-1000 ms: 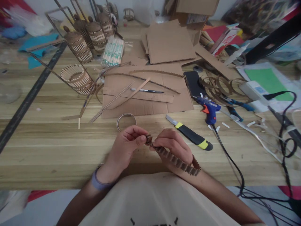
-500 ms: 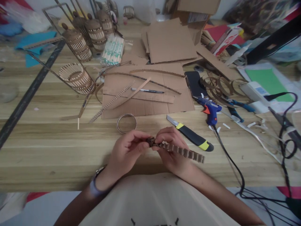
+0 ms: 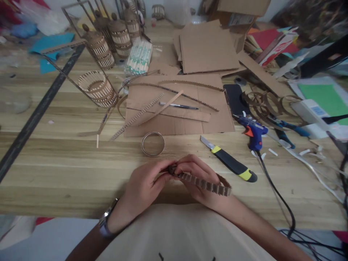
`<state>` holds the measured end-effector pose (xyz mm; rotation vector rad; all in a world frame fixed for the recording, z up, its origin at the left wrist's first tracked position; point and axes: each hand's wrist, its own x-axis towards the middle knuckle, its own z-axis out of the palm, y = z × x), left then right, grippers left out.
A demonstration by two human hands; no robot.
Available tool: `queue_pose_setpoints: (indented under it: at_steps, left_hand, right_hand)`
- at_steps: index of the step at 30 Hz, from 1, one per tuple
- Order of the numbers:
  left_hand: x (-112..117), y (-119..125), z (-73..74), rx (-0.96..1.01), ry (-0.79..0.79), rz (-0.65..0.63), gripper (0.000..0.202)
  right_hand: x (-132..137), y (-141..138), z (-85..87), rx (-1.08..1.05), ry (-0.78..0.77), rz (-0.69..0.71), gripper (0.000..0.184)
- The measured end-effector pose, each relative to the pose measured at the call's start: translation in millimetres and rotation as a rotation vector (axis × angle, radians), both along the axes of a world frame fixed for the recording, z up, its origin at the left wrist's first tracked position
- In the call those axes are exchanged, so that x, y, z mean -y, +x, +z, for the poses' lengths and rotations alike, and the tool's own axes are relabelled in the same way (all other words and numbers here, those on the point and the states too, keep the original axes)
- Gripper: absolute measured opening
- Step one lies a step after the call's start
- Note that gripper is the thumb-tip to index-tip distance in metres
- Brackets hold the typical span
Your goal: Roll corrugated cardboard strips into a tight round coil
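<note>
Both my hands meet low in the middle of the view, over the table's near edge. My left hand (image 3: pixel 146 181) pinches the tightly rolled end of a corrugated cardboard strip (image 3: pixel 209 185). From the other side my right hand (image 3: pixel 196 172) grips the same roll, fingertips touching it. The strip's ribbed free length runs rightward across my right hand and bends back at its far end. Just beyond my hands a cardboard ring (image 3: pixel 153 144) lies on the table. A utility knife (image 3: pixel 228 159) with its blade out rests to the right.
A blue glue gun (image 3: pixel 253 132) with a black cable lies at right, near pliers (image 3: pixel 289 130) and a phone (image 3: pixel 236 99). Cardboard sheets (image 3: pixel 208 49), loose strips and a pen (image 3: pixel 179 105) lie ahead. A slatted basket (image 3: pixel 98 88) and finished lantern-like pieces (image 3: pixel 100 50) stand at left.
The strip's free end, straight before, now curls back in a loop behind my right hand. My hands stay on the roll. The whole view has shifted slightly.
</note>
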<state>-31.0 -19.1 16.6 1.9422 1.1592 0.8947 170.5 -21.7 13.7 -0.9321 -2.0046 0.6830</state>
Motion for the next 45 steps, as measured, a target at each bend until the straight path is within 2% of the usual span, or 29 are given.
queue_pose_setpoints:
  at_steps: [3, 7, 9, 14, 17, 20, 24, 29, 32, 35, 37, 39, 41, 45]
  left_hand:
    - [1, -3, -2.6, 0.011, 0.059, -0.010, 0.030]
    - [2, -5, -3.5, 0.152, -0.014, 0.012, 0.028]
    - [2, -6, -2.8, 0.274, -0.135, 0.034, 0.024]
    - [0, -8, -4.3, 0.699, -0.645, 0.011, 0.021]
    - [0, -9, -9.4, 0.914, -0.815, -0.002, 0.018]
    - [0, -13, -13.5, 0.972, -0.910, -0.019, 0.020]
    - [0, -21, -13.2, 0.885, -0.968, -0.032, 0.029]
    - [-4, -30, -6.1, 0.708, -0.843, -0.076, 0.023]
    - [-7, -39, -5.4, 0.568, -0.744, -0.033, 0.017]
    - [-10, -50, -8.6, 0.472, -0.661, 0.122, 0.017]
    - [-10, -54, -10.1, 0.432, -0.587, 0.160, 0.015]
    - [-8, -53, -10.2, 0.389, -0.479, 0.120, 0.013]
    - [-7, -48, -10.0, 0.310, -0.316, 0.066, 0.010]
    - [-4, -35, -11.9, 0.038, 0.043, 0.017, 0.008]
  right_hand:
    - [-1, -4, 4.2, 0.059, -0.006, -0.005, 0.020]
    - [0, -9, 4.8, 0.061, 0.054, -0.040, 0.013]
    - [1, -11, 3.8, 0.053, 0.094, -0.052, 0.015]
    - [7, -21, 6.4, 0.024, 0.132, -0.095, 0.020]
    - [10, -30, 10.3, 0.012, 0.156, -0.132, 0.021]
    - [13, -37, 11.3, 0.045, 0.203, -0.156, 0.022]
    - [16, -41, 7.9, 0.042, 0.210, -0.199, 0.022]
    - [19, -44, 8.0, -0.017, 0.142, -0.189, 0.025]
    - [16, -39, 2.7, 0.031, 0.101, -0.167, 0.021]
    - [1, -31, -15.0, 0.237, 0.088, -0.197, 0.023]
    - [-17, -28, -30.9, 0.446, 0.132, -0.214, 0.028]
    - [-39, -28, -45.0, 0.629, 0.178, -0.187, 0.023]
    - [-57, -30, -53.2, 0.667, 0.198, -0.141, 0.015]
    - [-70, -31, -50.4, 0.655, 0.245, -0.052, 0.011]
